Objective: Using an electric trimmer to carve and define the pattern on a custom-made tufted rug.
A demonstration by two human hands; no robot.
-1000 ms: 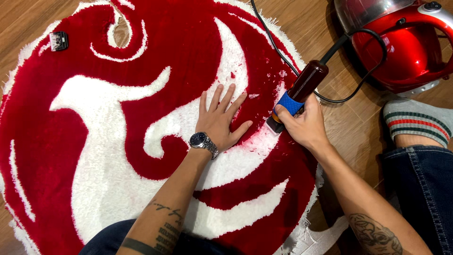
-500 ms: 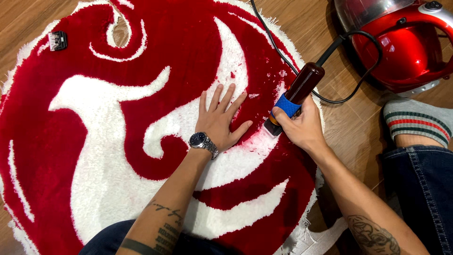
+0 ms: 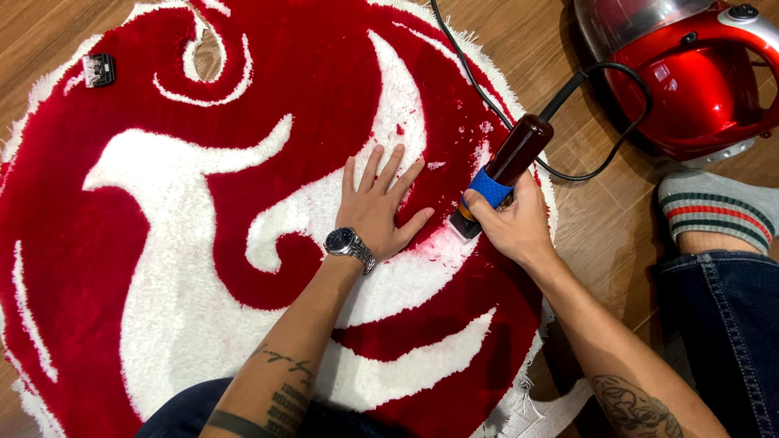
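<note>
A wooden floor of brown planks carries a round tufted rug in deep red with white curved shapes. The left hand lies flat on the rug, palm down, fingers spread, holding nothing; a silver wristwatch sits on its wrist. Just beside it, the right hand is closed around an electric trimmer, a dark red body with a blue band. The trimmer's head touches the rug pile near the right edge of the rug, where red and white meet. A black cord runs from the trimmer's back end over the floor. A red vacuum cleaner stands at the upper right, off the rug. A small black comb attachment lies on the rug at the upper left, well apart from both hands.
</note>
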